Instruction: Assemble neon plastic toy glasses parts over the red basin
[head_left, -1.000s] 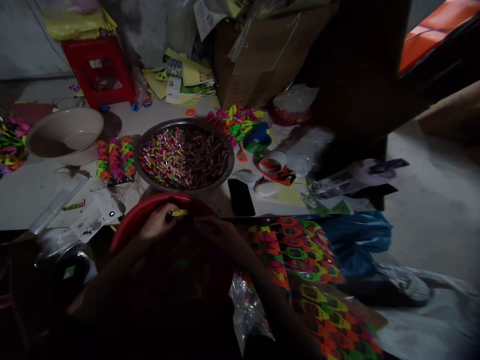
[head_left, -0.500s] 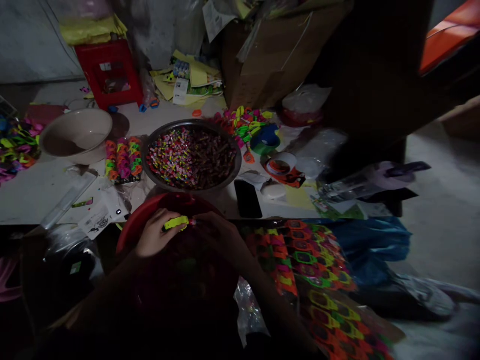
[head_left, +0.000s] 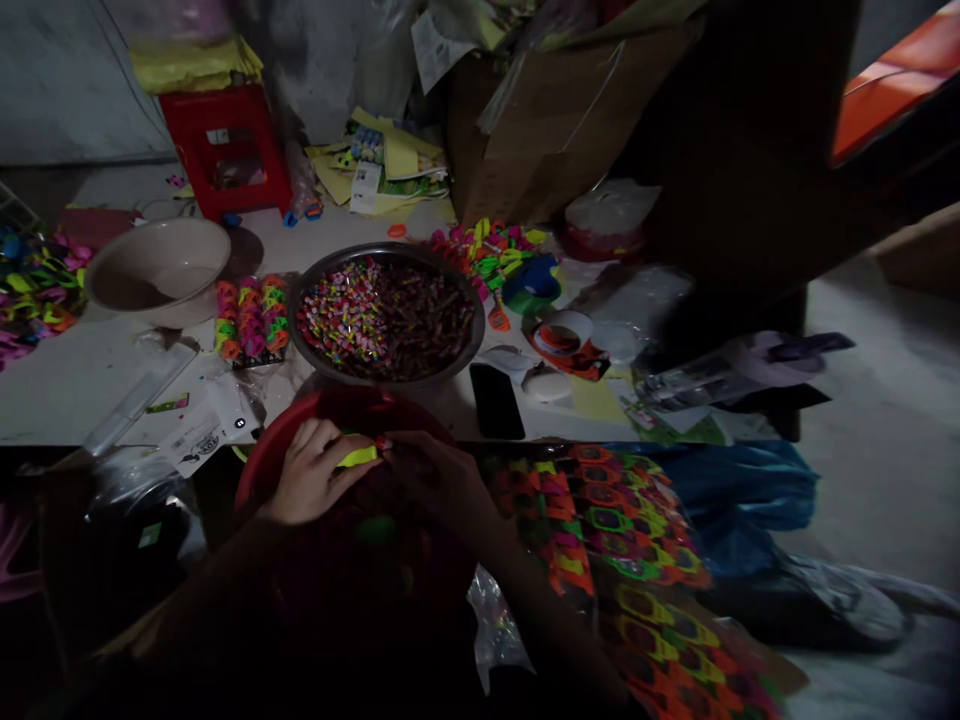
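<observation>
My left hand [head_left: 309,475] is closed around a bright yellow plastic toy watch [head_left: 358,457], its fingers covering part of the strap. Right beside it, the fingertips of my right hand [head_left: 439,480] pinch a small red piece [head_left: 383,443] at the watch's end; shadow hides its exact kind. Both hands are over a red basin [head_left: 259,450], whose dark inside shows a dim green item. Just beyond stands a metal bowl [head_left: 480,335] filled with small, colourful wrapped sweets [head_left: 352,310].
On the table lie a black phone [head_left: 496,402], a tape roll [head_left: 562,332], bundled toy watches [head_left: 251,318] and a loose colourful pile [head_left: 487,245]. A beige bowl [head_left: 161,245] stands left, a cardboard box [head_left: 540,130] behind. Bagged watches [head_left: 637,520] lie at lower right.
My left fingers have folded further over the yellow toy watch, so less of it shows. The right hand stays at its end with the red piece. The view has shifted slightly.
</observation>
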